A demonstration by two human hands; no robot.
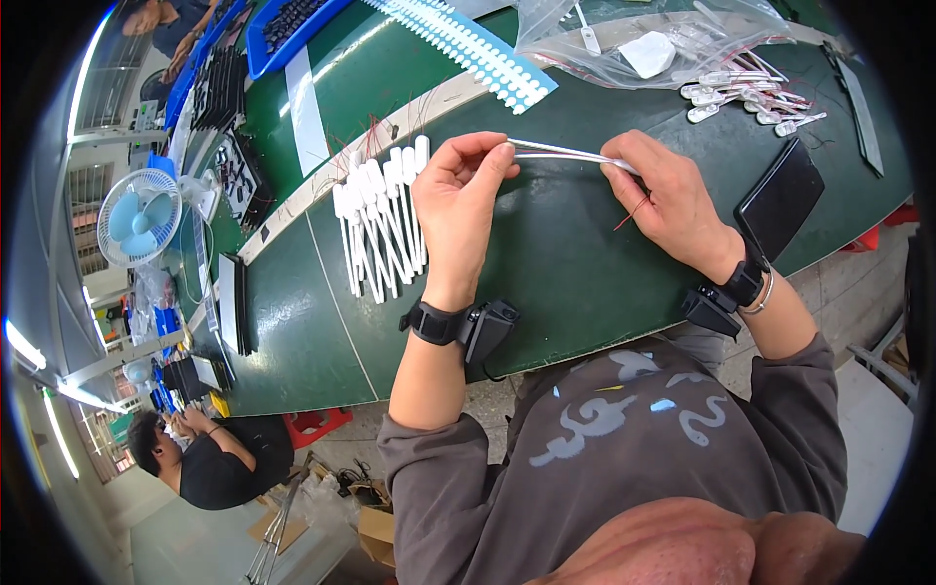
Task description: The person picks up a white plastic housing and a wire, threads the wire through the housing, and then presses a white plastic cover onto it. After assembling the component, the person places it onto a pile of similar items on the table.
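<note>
Stretched between my two hands above the green table (575, 263) are thin white strips (565, 154) with a fine red wire. Their left ends are pinched between the thumb and fingers of my left hand (460, 200). My right hand (671, 190) is closed round the other end, and a bit of red wire pokes out under its fingers. Whether the strips are one folded piece or two is hidden. Just left of my left hand lies a row of white paddle-shaped sticks (375, 219) with thin red wires at their heads.
At the far right is a pile of clear-and-white pieces with red wires (746, 97), beside a clear plastic bag (624, 44). A dark flat device (780, 200) lies near my right wrist. Behind are a blue sheet with white tabs (463, 49) and a blue bin (283, 34). Other people sit left.
</note>
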